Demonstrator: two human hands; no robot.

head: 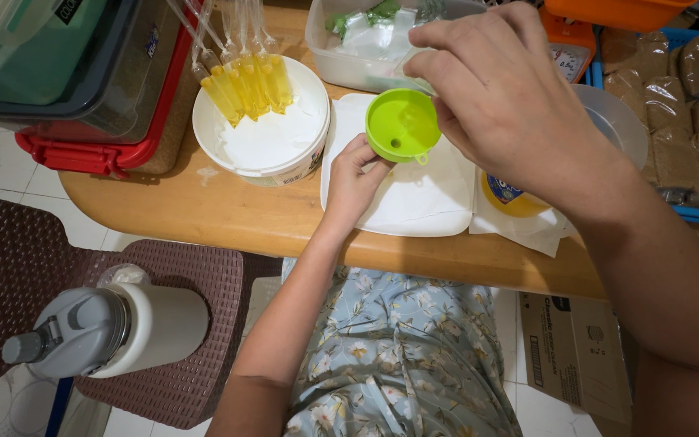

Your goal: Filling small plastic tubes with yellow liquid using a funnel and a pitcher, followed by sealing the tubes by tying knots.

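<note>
Head view. We see the left hand pinching the underside of a green funnel, fingers closed about its spout region, above a white tray on the wooden table. The right hand hovers over the funnel's far rim, fingers curled together; whether they grip anything we cannot tell. Left of the funnel stands a white tub holding yellow-filled tubes; beyond the funnel, a clear box of wrapped pieces; right of it, a blue basket of brown packets. We judge the funnel light, stiff, smooth plastic, best held at neck or rim.
</note>
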